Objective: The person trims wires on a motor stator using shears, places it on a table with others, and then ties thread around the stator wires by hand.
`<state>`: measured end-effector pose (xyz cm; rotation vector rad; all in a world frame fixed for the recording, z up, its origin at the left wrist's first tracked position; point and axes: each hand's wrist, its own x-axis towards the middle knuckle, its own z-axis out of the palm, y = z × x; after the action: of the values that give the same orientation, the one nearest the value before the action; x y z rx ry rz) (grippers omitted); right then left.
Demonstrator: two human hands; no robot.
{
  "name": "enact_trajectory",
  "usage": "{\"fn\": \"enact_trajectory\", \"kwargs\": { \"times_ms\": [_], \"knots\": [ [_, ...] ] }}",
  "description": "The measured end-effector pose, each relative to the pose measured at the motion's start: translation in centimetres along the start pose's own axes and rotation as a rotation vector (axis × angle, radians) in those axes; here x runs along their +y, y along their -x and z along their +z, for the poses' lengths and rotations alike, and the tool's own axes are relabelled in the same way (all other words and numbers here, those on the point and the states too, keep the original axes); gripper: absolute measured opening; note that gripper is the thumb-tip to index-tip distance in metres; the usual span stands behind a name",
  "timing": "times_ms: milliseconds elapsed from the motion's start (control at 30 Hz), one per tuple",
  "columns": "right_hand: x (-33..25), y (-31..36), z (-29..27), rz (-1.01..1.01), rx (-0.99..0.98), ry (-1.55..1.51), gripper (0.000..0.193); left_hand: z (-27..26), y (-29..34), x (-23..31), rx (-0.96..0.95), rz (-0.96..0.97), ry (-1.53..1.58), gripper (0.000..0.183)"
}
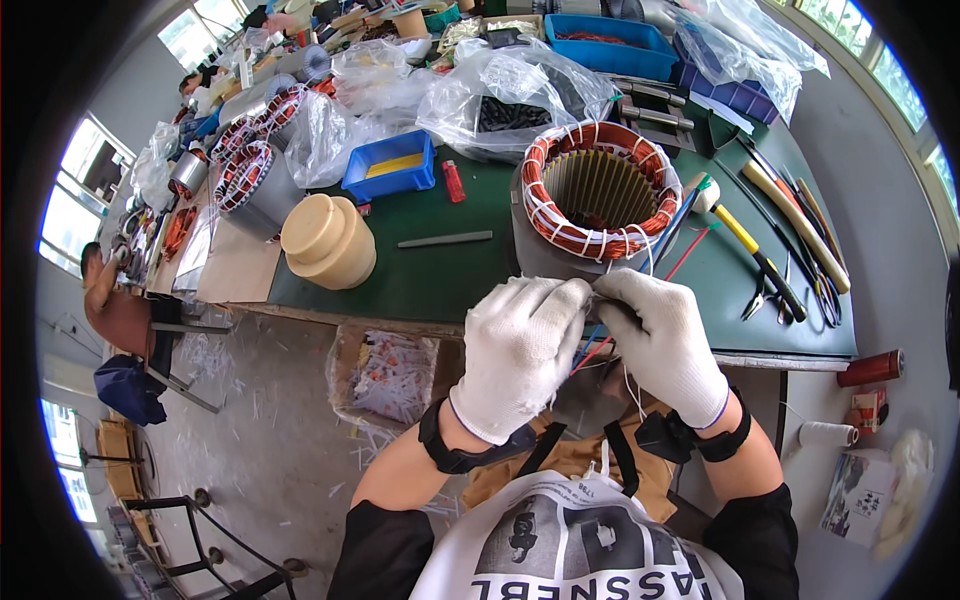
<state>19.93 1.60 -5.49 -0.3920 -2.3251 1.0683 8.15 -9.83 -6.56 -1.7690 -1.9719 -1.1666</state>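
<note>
Both my hands, in white knit gloves, meet in front of a motor stator (600, 190) whose copper winding ends are laced with white cord. The fingers of my left hand (525, 345) are pinched together, tips almost touching those of my right hand (665, 335), whose thumb and fingers are closed too. Whatever lies between the fingertips is hidden. Blue and red lead wires (690, 252) run from the stator's right side down past my right hand; their ends show between the hands. A loose white cord (630, 390) hangs below.
A mallet (745, 235) and pliers (757, 298) lie right of the stator on the green table (440, 275). Left are a cream plastic cylinder (328, 240), a grey rod (445, 240), a red lighter (454, 181), a blue tray (390, 185) and other stators (262, 195). A scrap box (345, 385) stands below.
</note>
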Motion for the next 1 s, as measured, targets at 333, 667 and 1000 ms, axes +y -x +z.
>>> {"fn": "enact_trajectory", "kwargs": {
  "times_ms": [333, 667, 1000],
  "knots": [
    [0.4, 0.2, 0.1, -0.080, 0.044, 0.098, 0.010, 0.6, 2.4, -1.1, -0.118, -0.879, 1.500, 0.012],
    [0.3, 0.4, 0.3, -0.041, 0.080, 0.067, 0.009, -0.2, 2.9, -0.7, -0.100, -0.863, 1.725, 0.008],
    [0.9, 1.2, 0.7, -0.026, 0.171, 0.075, 0.006, -0.3, 4.4, -0.2, -0.201, -0.854, 1.887, 0.025]
  ]
}}
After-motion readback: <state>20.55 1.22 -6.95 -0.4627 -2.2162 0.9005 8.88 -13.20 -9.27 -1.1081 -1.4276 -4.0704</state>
